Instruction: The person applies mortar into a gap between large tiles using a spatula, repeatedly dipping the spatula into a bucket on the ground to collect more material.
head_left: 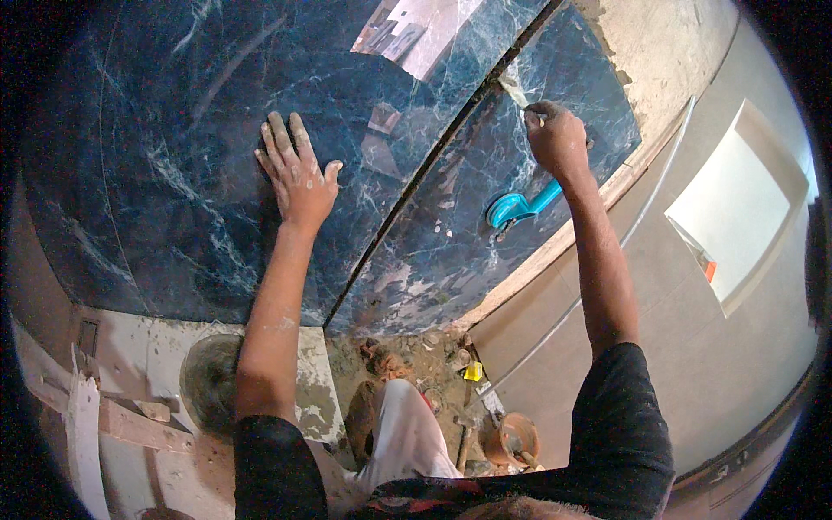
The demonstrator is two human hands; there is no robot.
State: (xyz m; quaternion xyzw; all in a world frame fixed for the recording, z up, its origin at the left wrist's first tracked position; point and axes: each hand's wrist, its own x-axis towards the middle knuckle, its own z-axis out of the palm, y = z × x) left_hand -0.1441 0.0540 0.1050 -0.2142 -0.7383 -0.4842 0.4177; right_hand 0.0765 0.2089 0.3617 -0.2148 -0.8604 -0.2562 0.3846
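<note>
My left hand lies flat, fingers stretched out, on a large dark blue marble-patterned slab; the fingers are smeared with pale dust or mortar. My right hand is closed round a pale, thin-bladed scraper. Its tip points toward the dark gap between the large slab and a narrower slab of the same pattern. I cannot tell whether the blade touches either one. Below my right hand, a bright blue suction lifter sits on the narrower slab, its handle partly behind my forearm.
A raw mortar strip borders the narrower slab. Along the grey wall runs a thin pale pipe, near a bright recess. Below are rubble, a brownish bucket, a yellow scrap, a round grey tub and wooden boards.
</note>
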